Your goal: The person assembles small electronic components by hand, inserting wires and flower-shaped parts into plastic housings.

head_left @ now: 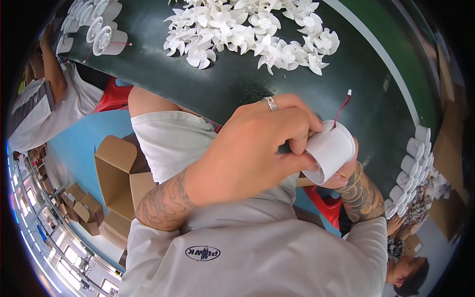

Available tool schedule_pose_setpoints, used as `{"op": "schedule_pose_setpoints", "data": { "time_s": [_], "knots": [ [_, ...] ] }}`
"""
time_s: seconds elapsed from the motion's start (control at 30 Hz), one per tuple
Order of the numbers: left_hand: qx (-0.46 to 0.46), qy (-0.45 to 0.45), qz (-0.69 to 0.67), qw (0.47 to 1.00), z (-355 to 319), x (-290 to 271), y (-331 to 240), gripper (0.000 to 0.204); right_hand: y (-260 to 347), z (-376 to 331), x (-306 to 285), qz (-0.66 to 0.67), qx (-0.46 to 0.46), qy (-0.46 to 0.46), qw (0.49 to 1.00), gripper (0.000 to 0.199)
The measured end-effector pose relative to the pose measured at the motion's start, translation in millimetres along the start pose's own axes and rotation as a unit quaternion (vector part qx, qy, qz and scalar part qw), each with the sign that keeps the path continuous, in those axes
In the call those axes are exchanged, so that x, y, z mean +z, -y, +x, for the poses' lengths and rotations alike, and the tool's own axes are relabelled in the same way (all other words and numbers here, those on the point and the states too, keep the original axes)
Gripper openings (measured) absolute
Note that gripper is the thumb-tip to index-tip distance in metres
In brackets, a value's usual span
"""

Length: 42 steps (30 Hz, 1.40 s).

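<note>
A white plastic cylindrical housing (332, 148) is held tilted between my two hands, just over the near edge of the dark green table (346, 74). From its side rises a thin red and black wire with a small white connector (349, 92) on the end. My left hand (262, 138), wearing a ring, is closed with thumb and fingers at the housing's left side and rim. My right hand (349, 171) grips the housing from beneath and the right, and most of its fingers are hidden behind it. The inside of the housing is mostly out of sight.
White fan blades (232, 24) lie heaped across the far middle of the table. More white housings (109, 40), some with wires, stand at the far left. White parts (410, 163) line the right edge. Cardboard boxes (116, 173) sit lower left; people sit at both sides.
</note>
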State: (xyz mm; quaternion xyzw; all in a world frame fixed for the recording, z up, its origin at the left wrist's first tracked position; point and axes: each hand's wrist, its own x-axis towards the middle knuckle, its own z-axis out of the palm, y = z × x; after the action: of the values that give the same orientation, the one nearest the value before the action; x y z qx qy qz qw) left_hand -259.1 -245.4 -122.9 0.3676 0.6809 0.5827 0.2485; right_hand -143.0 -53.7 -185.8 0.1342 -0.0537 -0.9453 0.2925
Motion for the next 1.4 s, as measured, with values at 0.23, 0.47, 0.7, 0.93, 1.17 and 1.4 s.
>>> {"op": "schedule_pose_setpoints", "data": {
  "time_s": [0.23,0.47,0.7,0.93,1.17,1.4],
  "knots": [
    [0.03,0.017,-0.027,0.999,6.1,-4.7,-0.4,0.03,7.3,5.7,-7.9,0.062,0.077,0.077,0.992,0.053],
    [0.082,0.032,0.107,0.99,2.6,-11.1,4.1,0.033,9.2,-3.3,-24.6,0.143,0.181,0.184,0.956,0.052],
    [0.067,0.015,-0.014,0.998,0.6,0.8,11.3,0.046,-2.3,-11.4,-16.6,0.011,0.02,0.008,1.0,0.049],
    [0.012,0.056,0.032,0.998,3.4,-7.6,6.4,0.047,-1.4,-3.8,-7.5,-0.115,-0.015,-0.042,0.992,0.054],
    [0.038,0.078,-0.022,0.996,-1.8,-20.3,13.6,0.045,-2.4,-4.1,-8.9,-0.059,0.019,-0.012,0.998,0.067],
    [0.04,0.073,-0.17,0.982,-15.3,-9.8,19.6,0.061,-8.6,0.2,6.7,-0.227,-0.074,-0.061,0.969,0.049]
  ]
}}
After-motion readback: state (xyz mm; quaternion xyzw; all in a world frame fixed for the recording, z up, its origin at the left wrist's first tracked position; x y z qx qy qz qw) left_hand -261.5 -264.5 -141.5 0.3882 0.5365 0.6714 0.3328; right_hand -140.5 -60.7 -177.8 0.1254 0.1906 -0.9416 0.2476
